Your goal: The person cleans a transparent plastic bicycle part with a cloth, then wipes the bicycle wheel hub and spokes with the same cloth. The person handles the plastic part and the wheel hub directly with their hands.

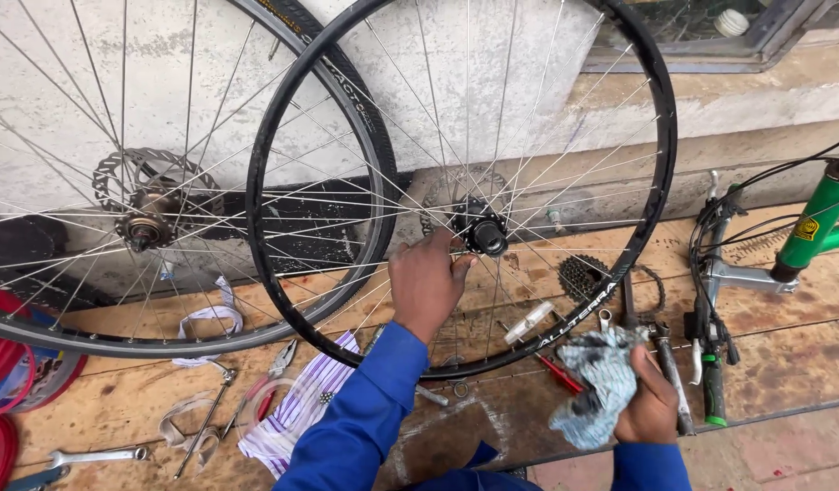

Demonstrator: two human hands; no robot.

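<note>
- My left hand [426, 282] reaches through the thin steel spokes, fingers pinching at the black hub [481, 230] of the bare black bicycle rim [633, 264] standing upright on the wooden floor [783, 364].
- My right hand [651, 405] grips a crumpled grey-blue rag [599, 382]; best to keep it clear of the spokes.
- Beside it leans a tyred disc-brake wheel [146, 218]; a sprocket cassette [583, 275], wrenches and pliers [281, 359] crowd the floor.
</note>
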